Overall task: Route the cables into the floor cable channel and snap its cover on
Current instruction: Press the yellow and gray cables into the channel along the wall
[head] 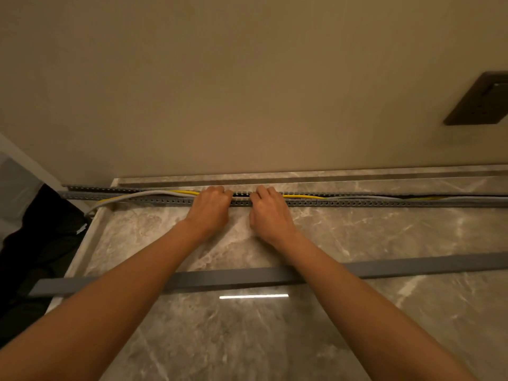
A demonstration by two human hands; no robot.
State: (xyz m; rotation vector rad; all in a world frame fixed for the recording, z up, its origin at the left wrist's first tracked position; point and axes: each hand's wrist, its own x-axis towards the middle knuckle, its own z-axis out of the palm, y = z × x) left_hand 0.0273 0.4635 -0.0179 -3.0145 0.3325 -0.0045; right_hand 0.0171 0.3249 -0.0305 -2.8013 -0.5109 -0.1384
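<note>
While apart from channel (357, 202), cover (220, 279) across marble floor (357, 237).

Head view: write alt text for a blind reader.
The left hand and right hand curl fingers into an open slotted channel holding yellow and grey cables by the wall; its cover lies on the floor nearer.

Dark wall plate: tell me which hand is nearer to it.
Right. The right hand is at the cable channel, below and left of the dark wall plate; the left hand is beside it, farther left along the channel.
</note>
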